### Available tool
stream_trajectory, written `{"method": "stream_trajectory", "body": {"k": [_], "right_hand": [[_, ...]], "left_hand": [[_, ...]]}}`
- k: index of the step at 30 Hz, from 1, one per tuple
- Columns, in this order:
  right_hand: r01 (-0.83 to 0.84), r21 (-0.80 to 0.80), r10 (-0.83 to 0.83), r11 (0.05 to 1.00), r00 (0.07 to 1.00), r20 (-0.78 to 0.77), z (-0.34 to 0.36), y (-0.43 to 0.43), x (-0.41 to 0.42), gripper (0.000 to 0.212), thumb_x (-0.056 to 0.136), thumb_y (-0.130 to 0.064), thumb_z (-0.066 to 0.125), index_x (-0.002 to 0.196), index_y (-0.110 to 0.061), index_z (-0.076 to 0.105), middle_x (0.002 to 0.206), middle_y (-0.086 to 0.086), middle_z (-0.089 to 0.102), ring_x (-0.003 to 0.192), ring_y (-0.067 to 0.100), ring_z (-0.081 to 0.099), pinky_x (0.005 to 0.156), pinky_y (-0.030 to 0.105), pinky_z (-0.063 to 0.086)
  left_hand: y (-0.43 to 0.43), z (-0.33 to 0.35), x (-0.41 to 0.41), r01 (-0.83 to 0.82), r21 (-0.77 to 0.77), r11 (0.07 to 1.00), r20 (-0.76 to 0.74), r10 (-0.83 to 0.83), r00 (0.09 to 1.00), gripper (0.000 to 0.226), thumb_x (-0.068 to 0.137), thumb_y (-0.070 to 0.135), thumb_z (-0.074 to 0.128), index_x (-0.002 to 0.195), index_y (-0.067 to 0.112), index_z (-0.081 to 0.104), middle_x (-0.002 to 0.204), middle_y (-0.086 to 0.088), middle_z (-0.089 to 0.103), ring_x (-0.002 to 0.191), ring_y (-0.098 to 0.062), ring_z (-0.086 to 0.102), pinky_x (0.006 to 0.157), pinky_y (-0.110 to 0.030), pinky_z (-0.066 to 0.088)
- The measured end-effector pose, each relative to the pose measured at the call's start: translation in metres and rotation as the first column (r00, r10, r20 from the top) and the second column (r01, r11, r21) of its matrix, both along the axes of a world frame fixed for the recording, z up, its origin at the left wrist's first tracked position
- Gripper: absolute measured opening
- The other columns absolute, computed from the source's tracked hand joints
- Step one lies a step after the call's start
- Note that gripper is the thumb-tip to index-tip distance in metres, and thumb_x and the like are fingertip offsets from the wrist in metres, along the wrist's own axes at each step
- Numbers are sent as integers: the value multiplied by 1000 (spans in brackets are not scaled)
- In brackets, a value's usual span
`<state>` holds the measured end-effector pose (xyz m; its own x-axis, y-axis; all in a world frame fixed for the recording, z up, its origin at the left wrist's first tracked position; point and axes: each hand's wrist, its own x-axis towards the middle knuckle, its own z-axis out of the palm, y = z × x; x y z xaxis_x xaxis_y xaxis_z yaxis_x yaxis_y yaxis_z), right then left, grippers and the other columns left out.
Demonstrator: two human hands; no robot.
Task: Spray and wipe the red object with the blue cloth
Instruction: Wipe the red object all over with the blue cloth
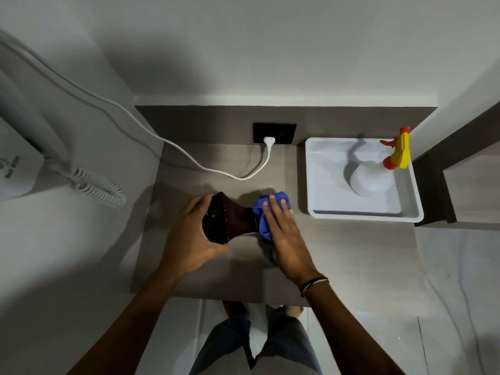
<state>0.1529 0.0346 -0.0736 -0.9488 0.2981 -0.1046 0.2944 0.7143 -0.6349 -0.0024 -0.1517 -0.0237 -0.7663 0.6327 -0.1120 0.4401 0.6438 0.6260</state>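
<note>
On the far left I count one wall hair dryer. On the counter, the left hand clasps one red object. The right hand, fingers straight, presses one blue cloth against the object's right end. On the right, one spray bottle stands in one tray.

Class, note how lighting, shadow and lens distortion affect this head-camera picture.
Head view: dim overall; the spray bottle casts a shadow leftward onto the white tray; the red object in the left hand looks nearly black, detail lost; the wide-angle lens bows the wall edges.
</note>
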Motion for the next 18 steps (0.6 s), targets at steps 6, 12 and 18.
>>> {"method": "stream_trajectory", "body": {"k": [6,12,18], "right_hand": [[-63,-198,16,978,973,-228,22,-58,-25,100,89,10,54,172,-15,2,181,5,-8,167,8,-11,137,38,4],[2,26,-5,1000,995,97,-5,-3,2,96,103,9,53,168,-21,-11,173,-2,-29,165,26,-23,137,50,8],[-113,-100,84,989,962,-258,15,-71,-27,112,87,16,52,170,-26,-10,182,2,-11,169,26,-8,134,40,3]], "left_hand": [[14,2,1,40,46,998,-33,-38,999,88,50,50,78,132,27,57,129,-3,66,118,-31,66,97,-44,55],[0,1,-3,8,-30,1000,-8,-8,1000,107,45,47,81,145,21,53,139,0,56,122,-27,61,95,-47,57],[4,-3,1,-24,67,997,-27,26,999,82,52,44,82,127,19,62,124,0,65,116,-17,64,89,-32,51]]}}
